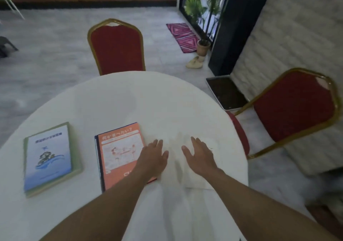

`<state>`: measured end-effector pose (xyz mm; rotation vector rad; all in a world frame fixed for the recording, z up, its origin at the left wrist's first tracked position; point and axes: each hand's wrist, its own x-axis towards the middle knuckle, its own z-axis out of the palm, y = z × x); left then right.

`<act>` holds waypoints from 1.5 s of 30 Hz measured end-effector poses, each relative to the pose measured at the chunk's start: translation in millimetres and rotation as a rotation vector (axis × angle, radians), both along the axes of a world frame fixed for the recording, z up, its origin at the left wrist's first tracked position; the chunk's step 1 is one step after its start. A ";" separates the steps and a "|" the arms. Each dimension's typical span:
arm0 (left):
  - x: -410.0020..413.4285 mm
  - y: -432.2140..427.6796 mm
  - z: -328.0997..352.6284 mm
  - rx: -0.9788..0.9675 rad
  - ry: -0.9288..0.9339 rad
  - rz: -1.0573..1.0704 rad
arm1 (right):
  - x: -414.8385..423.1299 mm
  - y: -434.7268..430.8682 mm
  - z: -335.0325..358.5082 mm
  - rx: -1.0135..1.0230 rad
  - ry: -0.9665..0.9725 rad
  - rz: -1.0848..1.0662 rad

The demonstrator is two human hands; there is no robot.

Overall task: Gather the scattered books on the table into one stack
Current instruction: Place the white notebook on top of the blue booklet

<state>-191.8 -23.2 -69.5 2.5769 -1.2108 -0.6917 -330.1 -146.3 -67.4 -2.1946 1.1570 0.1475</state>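
Note:
On the round white table (120,95) lie three sets of books. A blue-and-white book (47,157) rests on a green one at the left. An orange book (118,153) with a dark book under it lies in the middle. A white book (187,174) lies at the right, hard to tell from the cloth. My left hand (154,157) hovers flat, fingers apart, over the orange book's right edge. My right hand (200,155) lies flat and spread on the white book. Neither hand grips anything.
A red chair with a gold frame (117,47) stands behind the table, and another red chair (293,105) stands at the right. A dark tray (226,92), a plant pot (203,47) and a pink mat (182,36) are on the floor.

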 end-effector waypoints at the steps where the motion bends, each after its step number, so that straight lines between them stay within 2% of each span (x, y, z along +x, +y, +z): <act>1: -10.3 -9.1 -4.6 0.008 0.012 -0.014 | -12.5 -6.3 -3.0 -0.001 0.010 -0.030; 11: -79.9 -49.5 -46.9 0.151 0.237 0.015 | -84.5 -17.4 -43.5 0.063 0.123 -0.243; 19: -85.5 -62.1 -55.6 0.161 0.373 0.237 | -80.6 -23.3 -48.6 0.240 0.114 -0.530; 23: -72.7 -61.7 -55.8 0.116 0.509 0.334 | -82.6 -35.2 -66.0 0.326 0.093 -0.586; 26: -62.4 -55.9 -49.1 0.090 0.567 0.310 | -80.8 -41.3 -73.7 0.377 -0.009 -0.597; 29: -47.9 -44.7 -40.3 0.020 0.504 0.276 | -60.0 -29.2 -38.0 0.449 -0.131 -0.574; 33: -17.3 -21.3 -41.9 -0.120 0.277 0.279 | -18.0 -16.6 -22.6 0.488 -0.190 -0.451; 36: 13.6 2.9 -44.3 -0.146 0.181 0.276 | 17.2 -2.3 -17.8 0.478 -0.224 -0.340; 39: 44.5 29.8 -55.4 -0.135 0.131 0.273 | 49.3 16.0 -11.9 0.456 -0.244 -0.242; 45: 75.5 92.3 -18.9 -0.184 0.071 0.390 | 119.5 60.6 -6.6 0.413 -0.223 -0.072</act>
